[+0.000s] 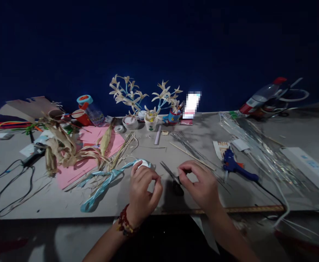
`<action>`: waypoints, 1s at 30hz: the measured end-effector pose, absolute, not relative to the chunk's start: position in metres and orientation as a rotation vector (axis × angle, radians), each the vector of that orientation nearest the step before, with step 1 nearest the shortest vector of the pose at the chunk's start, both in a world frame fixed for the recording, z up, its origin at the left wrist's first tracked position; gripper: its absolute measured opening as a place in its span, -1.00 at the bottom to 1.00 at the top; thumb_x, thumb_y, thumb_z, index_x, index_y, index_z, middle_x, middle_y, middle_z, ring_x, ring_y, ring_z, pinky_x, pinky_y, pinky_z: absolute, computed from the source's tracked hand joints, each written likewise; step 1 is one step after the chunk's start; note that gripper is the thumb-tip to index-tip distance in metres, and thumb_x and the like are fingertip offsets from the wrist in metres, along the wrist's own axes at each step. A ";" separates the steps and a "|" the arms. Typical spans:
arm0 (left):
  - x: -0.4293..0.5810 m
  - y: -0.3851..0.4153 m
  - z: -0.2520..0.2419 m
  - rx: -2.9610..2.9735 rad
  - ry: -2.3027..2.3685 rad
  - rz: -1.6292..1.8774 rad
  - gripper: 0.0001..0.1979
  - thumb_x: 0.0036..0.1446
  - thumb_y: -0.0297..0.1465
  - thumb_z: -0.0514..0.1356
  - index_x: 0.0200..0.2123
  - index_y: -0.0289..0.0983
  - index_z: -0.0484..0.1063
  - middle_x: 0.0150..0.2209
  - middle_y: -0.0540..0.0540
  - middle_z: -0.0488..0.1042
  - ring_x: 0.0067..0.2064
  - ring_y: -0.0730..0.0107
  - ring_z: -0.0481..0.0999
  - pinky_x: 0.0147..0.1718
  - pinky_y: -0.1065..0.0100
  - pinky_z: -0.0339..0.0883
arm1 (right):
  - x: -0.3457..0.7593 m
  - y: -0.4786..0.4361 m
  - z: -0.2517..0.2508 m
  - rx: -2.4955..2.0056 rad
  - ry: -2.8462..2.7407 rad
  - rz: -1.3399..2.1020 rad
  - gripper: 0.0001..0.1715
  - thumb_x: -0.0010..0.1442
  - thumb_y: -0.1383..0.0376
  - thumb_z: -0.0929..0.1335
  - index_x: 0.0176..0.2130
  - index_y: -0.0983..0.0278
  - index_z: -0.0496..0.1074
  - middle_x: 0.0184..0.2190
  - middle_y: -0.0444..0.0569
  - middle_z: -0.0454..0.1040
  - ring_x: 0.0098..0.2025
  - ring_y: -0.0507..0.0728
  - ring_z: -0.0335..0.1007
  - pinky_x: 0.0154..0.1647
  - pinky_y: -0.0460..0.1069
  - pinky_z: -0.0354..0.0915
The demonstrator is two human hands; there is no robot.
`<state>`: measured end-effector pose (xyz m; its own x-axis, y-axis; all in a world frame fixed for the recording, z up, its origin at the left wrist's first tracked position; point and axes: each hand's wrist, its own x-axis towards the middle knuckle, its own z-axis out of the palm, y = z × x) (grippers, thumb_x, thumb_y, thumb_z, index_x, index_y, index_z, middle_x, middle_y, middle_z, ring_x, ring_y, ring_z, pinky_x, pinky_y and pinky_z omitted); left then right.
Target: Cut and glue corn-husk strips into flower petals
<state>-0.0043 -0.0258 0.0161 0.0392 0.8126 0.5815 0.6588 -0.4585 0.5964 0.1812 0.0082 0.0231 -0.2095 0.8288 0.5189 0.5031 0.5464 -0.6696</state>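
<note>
My left hand [145,187], with a beaded bracelet [126,222] at its wrist, is over the table near the front edge. Its fingers are curled and the thumb meets the index finger; whatever may be in this pinch is too small to make out. Close by on the left lies a blue ribbon-like strip [105,185] beside dried husk strands [118,154]. My right hand [200,182] is also closed in a pinch, with no object discernible at the fingertips. Between the hands, dark-handled scissors [173,177] lie on the table, partly overlapped in view by my right fingertips.
Husk flowers [128,92] stand in cups [150,122] at the back. Pink paper [74,173] and dried husks [63,145] cover the left. A blue glue gun [237,165], thin wires [185,143], clear plastic wrap [266,156] and a power strip [307,167] occupy the right.
</note>
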 end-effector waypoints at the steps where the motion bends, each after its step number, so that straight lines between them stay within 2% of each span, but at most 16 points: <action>1: -0.004 -0.026 0.016 2.139 1.524 1.399 -0.84 0.14 -0.57 0.13 -0.40 -0.19 0.30 -0.45 0.03 0.44 -0.33 0.33 0.46 0.13 0.00 0.26 | 0.180 0.007 0.024 -1.063 -1.880 0.498 -0.91 0.24 0.40 0.34 -0.27 0.21 0.44 -0.37 -0.07 0.51 -0.37 0.09 0.45 -0.31 -0.03 0.39; 4: -0.005 -0.025 0.015 2.136 1.495 1.416 -0.84 0.14 -0.58 0.13 -0.39 -0.19 0.31 -0.44 0.03 0.45 -0.32 0.33 0.46 0.13 -0.02 0.25 | 0.172 0.003 0.026 -0.999 -1.908 0.598 -0.90 0.24 0.40 0.35 -0.24 0.21 0.44 -0.36 -0.07 0.50 -0.37 0.08 0.46 -0.31 -0.04 0.39; 7: -0.005 -0.025 0.013 2.129 1.470 1.423 -0.85 0.15 -0.57 0.14 -0.36 -0.19 0.34 -0.43 0.01 0.47 -0.31 0.32 0.47 0.12 -0.01 0.27 | 0.165 0.002 0.027 -0.998 -1.900 0.575 -0.88 0.26 0.41 0.33 -0.32 0.20 0.42 -0.43 -0.09 0.48 -0.40 0.08 0.43 -0.35 -0.04 0.37; 12: -0.004 -0.024 0.013 2.115 1.448 1.409 -0.84 0.14 -0.50 0.18 -0.19 -0.22 0.42 -0.27 -0.10 0.55 -0.17 0.22 0.51 0.13 -0.05 0.25 | 0.162 0.001 0.026 -0.958 -1.920 0.480 -0.85 0.24 0.43 0.33 -0.35 0.20 0.41 -0.43 -0.08 0.49 -0.37 0.11 0.44 -0.33 -0.02 0.38; 15: 0.003 -0.021 0.017 2.098 1.443 1.403 -0.90 0.17 -0.51 0.15 -0.29 -0.20 0.40 -0.36 -0.04 0.52 -0.25 0.28 0.50 0.13 -0.03 0.26 | 0.161 0.000 0.022 -0.928 -1.930 0.443 -0.85 0.24 0.43 0.33 -0.34 0.20 0.42 -0.43 -0.07 0.51 -0.35 0.12 0.46 -0.31 0.00 0.40; 18: 0.007 -0.019 0.016 2.080 1.428 1.427 -0.88 0.17 -0.52 0.11 -0.38 -0.19 0.35 -0.44 0.00 0.47 -0.33 0.33 0.47 0.10 0.01 0.30 | 0.160 -0.002 0.017 -0.905 -1.924 0.363 -0.84 0.23 0.44 0.33 -0.34 0.19 0.43 -0.44 -0.06 0.52 -0.35 0.13 0.47 -0.31 0.01 0.42; 25: -0.015 -0.019 0.001 2.034 1.577 1.504 -0.86 0.17 -0.55 0.09 -0.38 -0.19 0.33 -0.43 -0.02 0.46 -0.30 0.28 0.48 0.01 0.06 0.36 | 0.175 -0.001 0.019 -0.953 -1.751 0.227 -0.83 0.19 0.46 0.36 -0.32 0.18 0.45 -0.45 -0.08 0.51 -0.38 0.13 0.49 -0.33 0.01 0.43; 30: -0.009 -0.023 0.017 2.099 1.459 1.393 -0.89 0.18 -0.45 0.16 -0.20 -0.20 0.42 -0.27 -0.10 0.54 -0.15 0.18 0.53 0.17 -0.05 0.23 | 0.174 -0.002 0.019 -0.929 -1.809 0.230 -0.83 0.19 0.47 0.37 -0.32 0.19 0.45 -0.46 -0.07 0.53 -0.36 0.14 0.51 -0.31 0.02 0.45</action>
<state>-0.0093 -0.0226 0.0174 0.0524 0.8224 0.5664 0.6042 -0.4777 0.6377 0.1738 -0.0016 0.0195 -0.1574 0.6851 0.7112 0.4851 0.6809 -0.5487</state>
